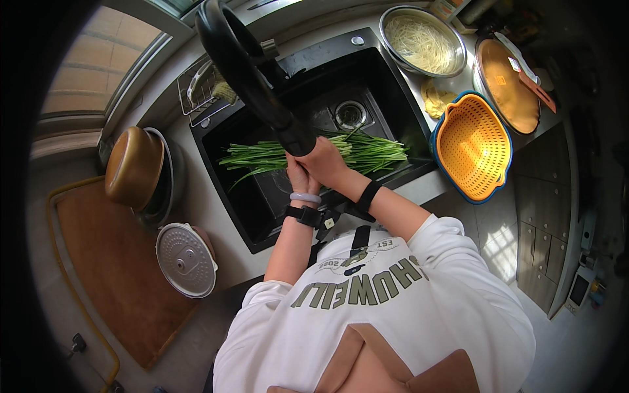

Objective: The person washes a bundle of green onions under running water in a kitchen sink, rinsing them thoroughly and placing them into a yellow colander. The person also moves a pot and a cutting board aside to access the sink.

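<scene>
A long bunch of green chives [260, 156] lies crosswise over the black sink [413, 103], with its leafy ends spread to both sides. My right hand [325, 159] grips it near the middle. Right beside it, my left hand [300, 176] also closes around the bunch, its wrist wearing a pale bracelet and a black band. The two hands touch each other. The black faucet [245, 73] arches over from the back, and its spout hides part of the greens and some of my fingers. More chives [376, 152] show on the right, above the sink floor near the drain [351, 114].
Right of the sink stand a steel bowl of pale shreds [420, 42], a yellow colander [474, 147] in a blue basin, and a round lidded pan [511, 88]. On the left are a brown pot [132, 167], a grey perforated lid [187, 260] and a wire rack [204, 91].
</scene>
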`<state>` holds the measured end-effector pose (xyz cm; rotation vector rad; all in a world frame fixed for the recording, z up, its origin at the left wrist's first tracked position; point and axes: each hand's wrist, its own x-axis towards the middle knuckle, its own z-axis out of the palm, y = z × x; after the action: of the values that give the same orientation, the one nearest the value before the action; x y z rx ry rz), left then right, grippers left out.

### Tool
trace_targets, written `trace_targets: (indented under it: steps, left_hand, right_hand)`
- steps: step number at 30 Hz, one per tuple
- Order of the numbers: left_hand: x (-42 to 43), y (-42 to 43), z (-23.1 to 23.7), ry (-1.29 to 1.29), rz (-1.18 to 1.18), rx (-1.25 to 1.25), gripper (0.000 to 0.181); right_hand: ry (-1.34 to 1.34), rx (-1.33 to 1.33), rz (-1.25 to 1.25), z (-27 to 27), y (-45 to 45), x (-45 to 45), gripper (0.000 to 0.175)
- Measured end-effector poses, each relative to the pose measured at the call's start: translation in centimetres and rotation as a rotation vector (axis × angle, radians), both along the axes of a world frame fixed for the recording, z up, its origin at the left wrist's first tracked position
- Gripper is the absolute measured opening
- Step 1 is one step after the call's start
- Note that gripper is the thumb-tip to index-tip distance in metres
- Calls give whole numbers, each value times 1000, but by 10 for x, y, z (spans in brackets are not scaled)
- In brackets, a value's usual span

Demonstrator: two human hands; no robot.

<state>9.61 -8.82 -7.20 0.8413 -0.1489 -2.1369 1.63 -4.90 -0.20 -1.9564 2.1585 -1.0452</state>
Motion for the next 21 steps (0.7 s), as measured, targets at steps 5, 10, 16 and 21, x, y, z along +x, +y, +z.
trace_targets:
  steps: [5,10,16,21]
  left_hand:
    - [6,-26,-12,-52,60,-5,31]
    - [12,-29,-7,66,42,185,29]
    - [8,-24,4,-63,73,147,32]
    - [6,-19,11,-84,41,99,33]
  right_hand:
    - [-121,-121,-25,8,16,-27,13]
    - [-1097,50,-341,1,29,-59,26]
    - [-1648,5,-319,-22,18,-25,50]
    - [-1477,-86,-293,-39,6,-5,41]
